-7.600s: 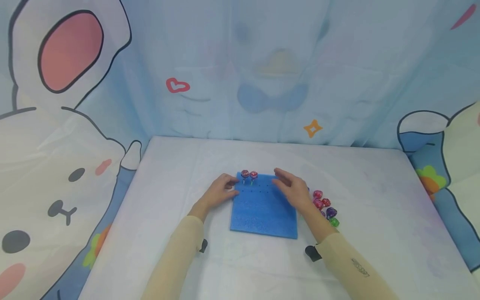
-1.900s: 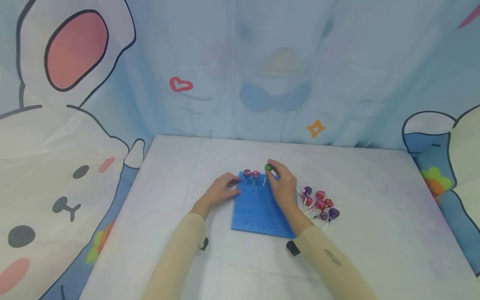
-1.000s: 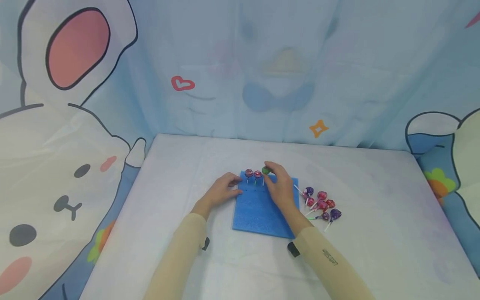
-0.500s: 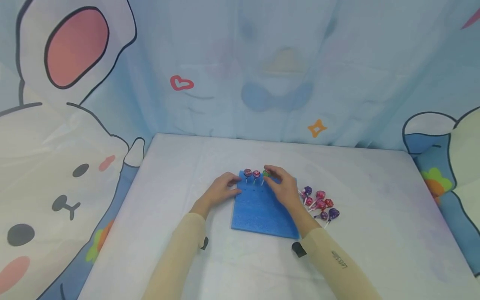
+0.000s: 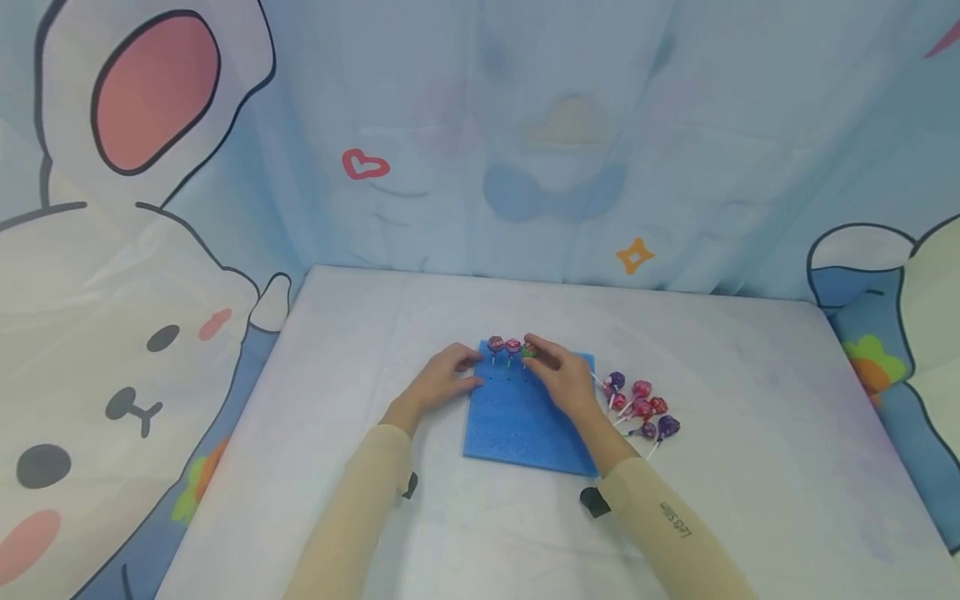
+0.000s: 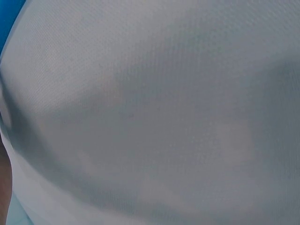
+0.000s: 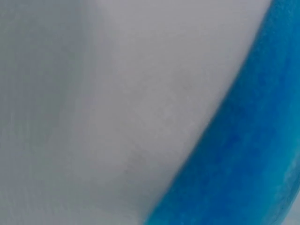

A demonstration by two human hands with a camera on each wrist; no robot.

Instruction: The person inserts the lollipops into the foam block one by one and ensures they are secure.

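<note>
My right hand (image 5: 560, 377) pinches a green lollipop (image 5: 529, 349) between thumb and fingers, its head low over the far part of a blue foam board (image 5: 517, 425). The lower end of its stick is hidden behind the thumb. Directly to its left, two red-and-white wrapped lollipops, one on the left (image 5: 496, 343) and one on the right (image 5: 512, 345), stand upright in the board. My left hand (image 5: 437, 379) rests at the board's left edge, thumb and fingers spread apart against it. Small dark holes show in a row nearer me.
To the right of the board lies a loose pile of lollipops in red, pink and purple wrappers (image 5: 642, 408), sticks pointing various ways. A white cloth (image 5: 750, 467) covers the table. The right wrist view shows the blue board's edge (image 7: 234, 140) close up.
My right hand, empty at first, has picked up the green lollipop from the pile, carried it over the board and lowered it beside the two standing ones. My left hand has stayed put.
</note>
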